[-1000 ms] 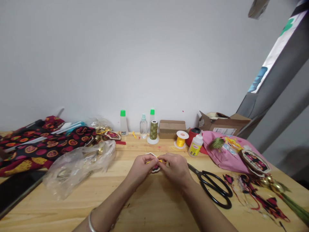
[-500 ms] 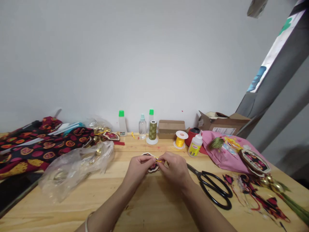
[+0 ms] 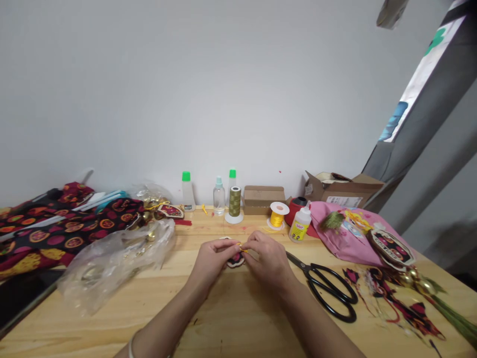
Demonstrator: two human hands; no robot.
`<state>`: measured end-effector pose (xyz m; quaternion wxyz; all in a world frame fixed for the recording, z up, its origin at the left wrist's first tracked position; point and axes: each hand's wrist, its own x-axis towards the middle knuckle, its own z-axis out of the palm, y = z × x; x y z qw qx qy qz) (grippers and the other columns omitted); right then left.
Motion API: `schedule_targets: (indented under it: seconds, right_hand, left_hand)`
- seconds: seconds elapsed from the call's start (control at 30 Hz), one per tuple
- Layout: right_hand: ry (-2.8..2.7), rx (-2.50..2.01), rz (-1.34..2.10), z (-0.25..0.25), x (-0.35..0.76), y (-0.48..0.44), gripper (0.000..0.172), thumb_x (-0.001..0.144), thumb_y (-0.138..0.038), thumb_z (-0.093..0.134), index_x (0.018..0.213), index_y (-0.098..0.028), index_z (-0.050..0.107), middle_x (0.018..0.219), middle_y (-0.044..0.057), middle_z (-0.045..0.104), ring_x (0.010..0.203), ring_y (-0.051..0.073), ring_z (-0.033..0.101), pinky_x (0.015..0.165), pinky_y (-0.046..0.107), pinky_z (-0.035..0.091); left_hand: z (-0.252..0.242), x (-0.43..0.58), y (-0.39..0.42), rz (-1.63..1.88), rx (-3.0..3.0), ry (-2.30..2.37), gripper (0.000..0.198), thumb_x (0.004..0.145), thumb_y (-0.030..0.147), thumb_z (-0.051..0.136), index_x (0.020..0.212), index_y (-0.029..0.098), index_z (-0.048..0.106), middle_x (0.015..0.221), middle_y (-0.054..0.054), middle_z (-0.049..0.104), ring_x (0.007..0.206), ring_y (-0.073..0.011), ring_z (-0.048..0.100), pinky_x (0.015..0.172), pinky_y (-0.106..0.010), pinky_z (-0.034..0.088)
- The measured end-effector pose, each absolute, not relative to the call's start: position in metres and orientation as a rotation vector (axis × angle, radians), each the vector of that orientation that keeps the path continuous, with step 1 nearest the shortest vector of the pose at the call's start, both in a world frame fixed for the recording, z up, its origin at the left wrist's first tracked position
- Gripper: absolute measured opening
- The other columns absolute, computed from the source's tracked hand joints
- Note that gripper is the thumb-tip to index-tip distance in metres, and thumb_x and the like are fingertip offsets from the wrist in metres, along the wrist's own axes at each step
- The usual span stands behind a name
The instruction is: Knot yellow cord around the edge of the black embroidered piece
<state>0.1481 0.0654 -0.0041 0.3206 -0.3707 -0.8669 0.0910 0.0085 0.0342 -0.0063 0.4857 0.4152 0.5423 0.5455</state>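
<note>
My left hand [image 3: 213, 259] and my right hand [image 3: 267, 258] meet at the middle of the wooden table [image 3: 238, 323]. Both pinch a short yellow cord [image 3: 243, 248] between fingertips. Under the fingers lies a small dark red patterned fabric piece [image 3: 236, 259] with a white edge, mostly hidden by my hands. A bangle shows on my left wrist [image 3: 131, 348].
Black scissors [image 3: 328, 290] lie right of my hands. Behind stand a yellow cord spool [image 3: 278, 216], a glue bottle [image 3: 300, 223], an olive thread cone [image 3: 234, 203], green-capped bottles [image 3: 187, 191] and cardboard boxes [image 3: 264, 199]. A clear plastic bag [image 3: 115, 256] and patterned cloth [image 3: 67, 226] lie left; pink fabric [image 3: 350, 233] and scraps right.
My hands have stayed together on the cord, with only small finger shifts. The view has drifted slightly, moving everything a little left and up.
</note>
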Motion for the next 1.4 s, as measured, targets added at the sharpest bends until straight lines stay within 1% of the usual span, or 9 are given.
schedule_targets:
  seconds: [0.2,0.33,0.5,0.67,0.87,1.1,1.23,1.33,1.4]
  right_hand:
    - [-2.144,-0.993,0.534,-0.012,0.143,0.068,0.023,0.067,-0.013,0.046,0.080,-0.023,0.062,0.071,0.001,0.051,0.064,0.011,0.046,0.056,0.021,0.033]
    - [-1.901,-0.976,0.941,-0.013,0.137,0.070,0.017,0.064,-0.014,0.048,0.068,-0.016,0.064,0.068,0.001,0.050,0.057,0.010,0.044,0.051,0.021,0.034]
    - [-1.661,-0.936,1.199,-0.007,0.138,0.070,0.010,0.058,-0.021,0.057,0.051,-0.014,0.058,0.057,-0.002,0.049,0.054,0.009,0.042,0.050,0.021,0.032]
    - [-1.314,-0.890,1.577,-0.006,0.143,0.072,0.012,0.059,-0.025,0.059,0.056,-0.013,0.057,0.051,-0.003,0.048,0.047,0.006,0.039,0.047,0.019,0.030]
    - [-1.099,-0.579,1.726,0.009,0.151,0.068,0.007,0.064,-0.021,0.056,0.062,-0.014,0.056,0.065,0.000,0.054,0.063,0.009,0.048,0.063,0.022,0.036]
    - [-1.038,-0.412,1.783,0.020,0.157,0.065,0.005,0.068,-0.020,0.053,0.066,-0.015,0.054,0.061,0.000,0.052,0.064,0.010,0.049,0.067,0.024,0.038]
    - [-0.845,-0.332,1.832,0.023,0.163,0.070,0.005,0.070,-0.022,0.050,0.070,-0.018,0.052,0.051,-0.006,0.037,0.046,0.005,0.039,0.052,0.018,0.038]
    - [-0.849,-0.333,1.799,0.027,0.170,0.074,0.007,0.071,-0.025,0.049,0.071,-0.018,0.052,0.045,-0.009,0.024,0.035,0.004,0.021,0.033,0.014,0.023]
    - [-0.977,-0.417,1.723,0.028,0.171,0.074,0.010,0.071,-0.028,0.048,0.072,-0.018,0.052,0.044,-0.009,0.022,0.034,0.004,0.014,0.031,0.014,0.014]
  left_hand:
    - [-0.012,0.009,0.037,1.331,0.991,1.150,0.023,0.052,0.018,0.066,0.074,0.011,0.059,0.059,-0.002,0.064,0.054,-0.0115,0.056,0.055,-0.021,0.042]
    - [-0.013,0.009,0.038,1.302,1.082,1.189,0.025,0.053,0.020,0.065,0.075,0.012,0.057,0.055,0.001,0.061,0.051,-0.0107,0.055,0.052,-0.020,0.040]
    - [-0.012,0.010,0.038,1.229,1.137,1.217,0.018,0.052,0.024,0.065,0.063,0.011,0.058,0.055,-0.001,0.061,0.052,-0.0113,0.055,0.053,-0.021,0.039]
    - [-0.009,0.011,0.038,1.222,1.090,1.202,0.017,0.052,0.025,0.065,0.057,0.011,0.059,0.051,-0.001,0.061,0.047,-0.0101,0.053,0.049,-0.020,0.037]
    - [-0.008,0.010,0.039,1.229,1.034,1.190,0.019,0.050,0.024,0.067,0.059,0.010,0.060,0.052,-0.003,0.063,0.048,-0.0105,0.053,0.050,-0.020,0.037]
    - [-0.007,0.010,0.038,1.214,1.028,1.138,0.019,0.049,0.024,0.068,0.059,0.009,0.061,0.052,-0.002,0.062,0.047,-0.0094,0.051,0.049,-0.020,0.037]
    - [-0.009,0.011,0.038,1.208,1.074,1.136,0.018,0.052,0.024,0.066,0.060,0.009,0.062,0.052,-0.002,0.061,0.048,-0.0087,0.050,0.049,-0.019,0.036]
    - [-0.013,0.011,0.039,1.206,1.155,1.162,0.018,0.054,0.025,0.065,0.061,0.009,0.063,0.054,-0.001,0.060,0.049,-0.0089,0.049,0.049,-0.019,0.036]
    - [-0.016,0.011,0.039,1.202,1.219,1.197,0.018,0.056,0.027,0.063,0.062,0.010,0.064,0.055,-0.001,0.059,0.049,-0.0090,0.049,0.048,-0.019,0.035]
